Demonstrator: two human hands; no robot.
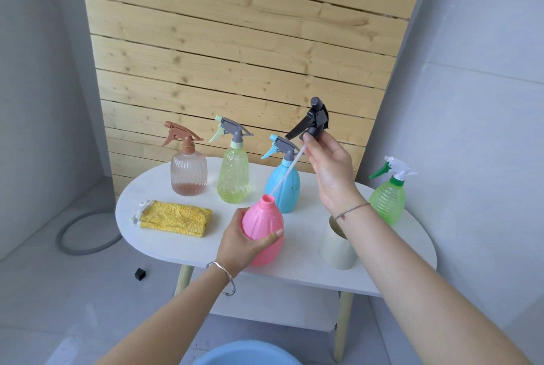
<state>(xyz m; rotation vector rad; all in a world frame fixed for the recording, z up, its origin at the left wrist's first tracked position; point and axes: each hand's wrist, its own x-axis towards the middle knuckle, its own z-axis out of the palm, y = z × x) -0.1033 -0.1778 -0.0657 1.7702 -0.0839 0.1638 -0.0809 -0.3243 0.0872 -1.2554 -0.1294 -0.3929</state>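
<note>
One pink bottle [263, 222], black sprayer [314, 125] off

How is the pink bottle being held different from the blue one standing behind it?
The pink bottle has a bare open neck, with a black spray head held above it in the right hand. The blue bottle wears a grey and light-blue trigger head. The left hand grips the pink bottle, which leans; the blue bottle stands upright on the table, untouched. Both are opaque plastic of similar shape.
</note>
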